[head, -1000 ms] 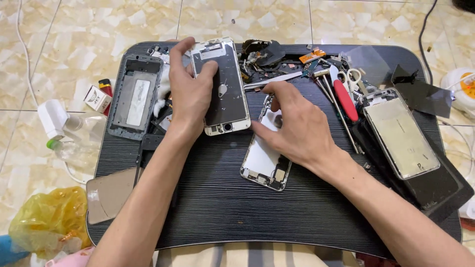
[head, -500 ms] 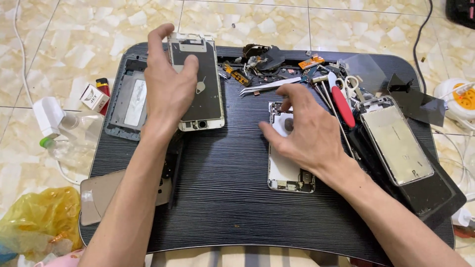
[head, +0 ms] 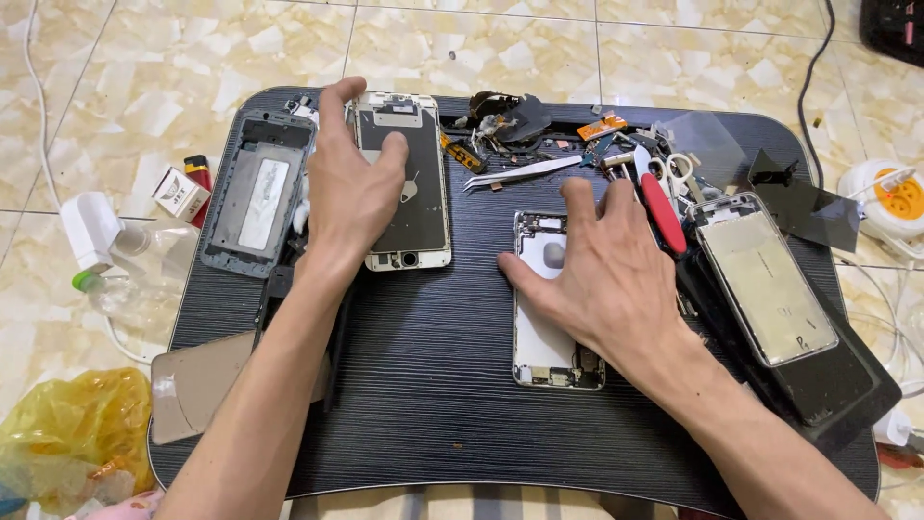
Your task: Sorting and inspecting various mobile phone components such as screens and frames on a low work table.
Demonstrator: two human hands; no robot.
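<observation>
With the left hand (head: 351, 193) flat on the screen panel (head: 404, 183) and the right hand (head: 606, 270) flat on the phone housing (head: 549, 318), each grip spread apart and clamping nothing, press evenly against the surface (head: 433, 385).

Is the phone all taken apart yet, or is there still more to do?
Mostly apart. Done: the white screen panel lies face down, separate from the silver phone body. In hand: the left hand rests on the panel, and the right hand presses the open body. Left: parts still sit inside the body; tweezers lie unused.
</observation>
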